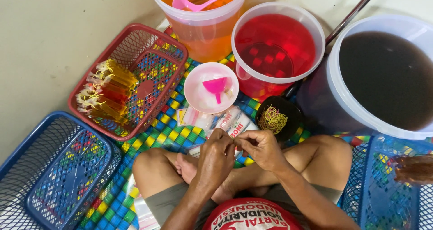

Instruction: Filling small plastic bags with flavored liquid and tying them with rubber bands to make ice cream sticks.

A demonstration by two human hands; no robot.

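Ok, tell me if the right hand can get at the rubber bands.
Probably yes: the right hand sits just below the black dish of rubber bands, with nothing between them, though its fingers look busy pinching something small.

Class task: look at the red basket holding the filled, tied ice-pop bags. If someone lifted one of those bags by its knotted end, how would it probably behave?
The filled bags look like thin plastic tubes of liquid, so one would probably sag and swing rather than stay stiff. Their glossy skin suggests they may be slippery. Lying loosely piled in the red basket, they would likely slide if it tipped.
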